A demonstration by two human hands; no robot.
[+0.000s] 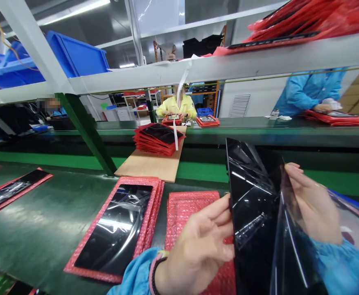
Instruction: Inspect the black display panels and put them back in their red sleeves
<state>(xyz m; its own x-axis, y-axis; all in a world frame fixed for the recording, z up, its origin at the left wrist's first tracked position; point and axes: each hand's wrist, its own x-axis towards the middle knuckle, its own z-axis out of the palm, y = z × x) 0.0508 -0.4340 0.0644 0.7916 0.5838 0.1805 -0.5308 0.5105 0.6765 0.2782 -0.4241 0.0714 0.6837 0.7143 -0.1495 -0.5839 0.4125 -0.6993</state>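
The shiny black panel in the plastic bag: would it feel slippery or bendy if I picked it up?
Probably stiff: the black panel stands straight by the left hand. Its glossy clear bag looks slippery. Thin like that, it may be fragile.

We log: glossy black panel [253, 205] at 3 o'clock | red dotted bubble-wrap sleeve [191, 217] at 6 o'clock | dark green desk [38, 233] at 9 o'clock | bright blue bins [77, 55] at 11 o'clock | co-worker's pale yellow jacket [176, 107] at 12 o'clock

Left hand [197, 246] and right hand [316, 205] hold a glossy black panel [251, 205] in clear plastic film [290, 254].
Stacked red bubble-wrap pouches [114, 229] lie left of the left hand.
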